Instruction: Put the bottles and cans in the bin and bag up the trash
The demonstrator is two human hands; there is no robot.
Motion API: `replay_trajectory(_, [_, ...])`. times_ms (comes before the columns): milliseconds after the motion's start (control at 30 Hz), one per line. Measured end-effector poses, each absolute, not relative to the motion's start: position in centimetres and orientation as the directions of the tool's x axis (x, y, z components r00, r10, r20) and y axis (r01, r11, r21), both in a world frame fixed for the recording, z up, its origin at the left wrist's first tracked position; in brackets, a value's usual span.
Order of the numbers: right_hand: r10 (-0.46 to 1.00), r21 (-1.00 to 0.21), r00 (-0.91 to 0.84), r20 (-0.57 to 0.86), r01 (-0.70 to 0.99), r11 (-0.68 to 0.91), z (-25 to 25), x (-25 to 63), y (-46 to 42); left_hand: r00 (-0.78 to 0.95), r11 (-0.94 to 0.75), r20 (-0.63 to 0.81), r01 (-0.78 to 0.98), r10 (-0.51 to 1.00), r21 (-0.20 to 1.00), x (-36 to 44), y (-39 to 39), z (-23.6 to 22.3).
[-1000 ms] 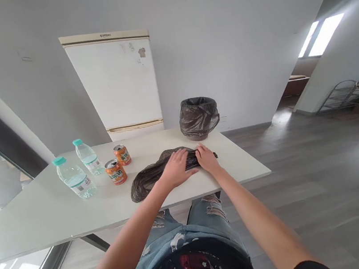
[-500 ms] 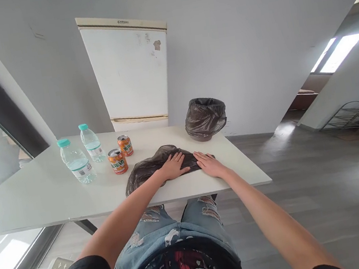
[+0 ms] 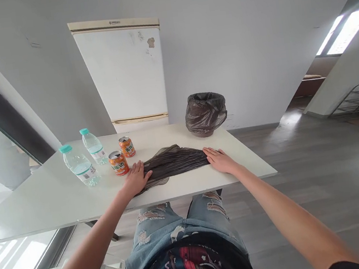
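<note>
A dark, thin plastic bag (image 3: 177,162) lies stretched flat on the white table (image 3: 193,182), with creases running sideways along it. My left hand (image 3: 135,177) rests flat on its left end, fingers extended, close to the front orange can. At the other end, my right hand (image 3: 219,160) presses down with straight fingers. Neither hand is wrapped around anything. Part of the bag is hidden beneath both palms.
Two orange drink cans (image 3: 118,163) stand left of the bag. Beyond them are two clear water bottles (image 3: 83,169) with teal caps. A bin lined with a dark bag (image 3: 206,115) stands at the back right. A white fridge (image 3: 126,70) is behind the table.
My left hand has slid left across the bag, away from my right hand. The bag, bunched on its left side before, now lies flatter and straighter. My right hand stays at its right end.
</note>
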State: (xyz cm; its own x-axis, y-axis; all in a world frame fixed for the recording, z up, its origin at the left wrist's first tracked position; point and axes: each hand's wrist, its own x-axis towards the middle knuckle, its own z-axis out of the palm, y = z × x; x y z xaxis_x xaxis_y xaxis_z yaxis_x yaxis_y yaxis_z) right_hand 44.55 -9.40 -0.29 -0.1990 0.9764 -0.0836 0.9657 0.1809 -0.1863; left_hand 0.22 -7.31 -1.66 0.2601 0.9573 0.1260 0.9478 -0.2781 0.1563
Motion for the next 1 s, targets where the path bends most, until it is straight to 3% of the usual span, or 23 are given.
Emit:
replay_trajectory(167, [0.989,-0.134,-0.117,-0.087,0.985,0.104,-0.3,46.8,-10.3,0.324,-0.388,0.295,0.901,0.899,0.193,1.1,-8.6,-0.2])
replay_trajectory(300, [0.991,-0.141,-0.122,-0.053,0.984,0.113,-0.6,48.1,-10.9,0.38,-0.461,0.348,0.867,0.857,0.189,4.4,-9.7,1.4])
replay_trajectory(500, [0.93,-0.225,-0.357,-0.091,0.917,0.33,0.2,46.9,-10.4,0.658,-0.757,0.402,0.633,0.637,0.162,13.2,-10.3,3.3])
replay_trajectory(633, [0.857,-0.281,-0.511,-0.059,0.833,0.477,0.2,45.4,-9.6,0.843,-0.887,0.276,0.445,0.461,0.121,19.4,-9.2,2.5])
replay_trajectory(800, [0.836,-0.267,-0.544,-0.075,0.819,0.509,0.0,45.8,-11.4,0.836,-0.848,0.156,0.502,0.527,0.171,20.1,-7.2,1.5])
replay_trajectory(1000, [0.918,-0.24,-0.389,-0.074,0.901,0.362,0.3,47.5,-14.7,0.735,-0.755,0.205,0.655,0.646,0.032,14.2,-8.1,2.0])
